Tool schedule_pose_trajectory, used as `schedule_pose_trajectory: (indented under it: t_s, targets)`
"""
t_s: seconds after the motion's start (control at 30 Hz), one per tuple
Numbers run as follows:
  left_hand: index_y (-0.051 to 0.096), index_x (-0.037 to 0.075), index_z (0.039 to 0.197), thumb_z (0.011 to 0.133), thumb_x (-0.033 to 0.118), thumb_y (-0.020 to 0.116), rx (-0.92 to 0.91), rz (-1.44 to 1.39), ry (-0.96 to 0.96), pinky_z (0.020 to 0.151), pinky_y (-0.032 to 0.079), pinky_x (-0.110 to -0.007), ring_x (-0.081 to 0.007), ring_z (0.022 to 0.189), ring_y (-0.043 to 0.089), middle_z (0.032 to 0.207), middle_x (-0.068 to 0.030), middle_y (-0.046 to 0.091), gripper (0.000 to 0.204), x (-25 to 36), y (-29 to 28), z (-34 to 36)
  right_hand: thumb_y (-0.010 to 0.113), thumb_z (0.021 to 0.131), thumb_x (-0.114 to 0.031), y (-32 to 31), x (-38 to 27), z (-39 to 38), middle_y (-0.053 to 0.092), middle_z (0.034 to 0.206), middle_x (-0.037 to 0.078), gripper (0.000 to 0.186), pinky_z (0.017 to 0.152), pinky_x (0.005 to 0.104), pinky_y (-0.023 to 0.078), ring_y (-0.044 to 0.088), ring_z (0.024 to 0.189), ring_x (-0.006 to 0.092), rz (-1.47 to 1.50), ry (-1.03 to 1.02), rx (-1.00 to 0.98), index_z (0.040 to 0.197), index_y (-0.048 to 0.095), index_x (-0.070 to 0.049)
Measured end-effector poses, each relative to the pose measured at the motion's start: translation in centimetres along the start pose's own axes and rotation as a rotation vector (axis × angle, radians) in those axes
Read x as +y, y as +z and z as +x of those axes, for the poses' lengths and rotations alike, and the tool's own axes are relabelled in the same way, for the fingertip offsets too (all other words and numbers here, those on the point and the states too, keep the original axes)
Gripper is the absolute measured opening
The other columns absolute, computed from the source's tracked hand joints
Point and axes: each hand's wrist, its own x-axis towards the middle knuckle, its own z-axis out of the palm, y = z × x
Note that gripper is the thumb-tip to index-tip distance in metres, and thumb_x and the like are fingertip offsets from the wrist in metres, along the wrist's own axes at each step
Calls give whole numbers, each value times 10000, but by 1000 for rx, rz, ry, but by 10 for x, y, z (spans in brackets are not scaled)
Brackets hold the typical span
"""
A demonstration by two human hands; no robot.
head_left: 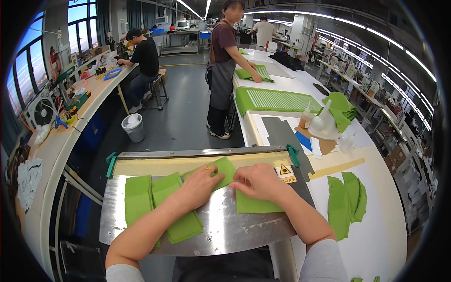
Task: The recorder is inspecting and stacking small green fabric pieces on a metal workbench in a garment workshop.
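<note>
A steel plate [217,230] in front of me holds several folded green fabric pieces [138,190]. My left hand [202,181] rests on an angled green piece [225,167] near the plate's back, its fingers slightly bent and apart. Just right of it, my right hand [253,181] pinches at the edge of green fabric, fingertips close together. Another green piece [258,207] lies beneath that hand. A yellow warning label [284,172] and green clamps [292,155] sit at the plate's back.
Right, a white table [357,244] bears green pieces [338,202], bottles [306,118] and striped green fabric [272,98]. A standing co-worker [221,80] handles fabric beyond. Another person [143,63] sits at the curved left bench [56,141]. A bucket [134,129] stands on the floor.
</note>
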Motion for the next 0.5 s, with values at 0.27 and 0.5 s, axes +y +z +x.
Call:
schedule_pose_trajectory:
  t_s: [0.27,0.5]
  targets:
    - [600,18,1031,834,38,602,37,-323,197,1000,452,-449,-371,1260,504,1271,-178,612,198,4,-1,1,640,911,-188,25,31,4,675,1104,109,219,886,398,505,635,1055,291,95,-130,292,1090,656,-61]
    - [595,9,1037,850,168,694,266,-68,66,1019,425,-449,-379,1220,529,1252,-194,608,265,3,3,-9,646,893,-187,37,31,5,565,1307,133,374,1057,437,406,502,1257,335,-83,-165,169,1227,597,-25]
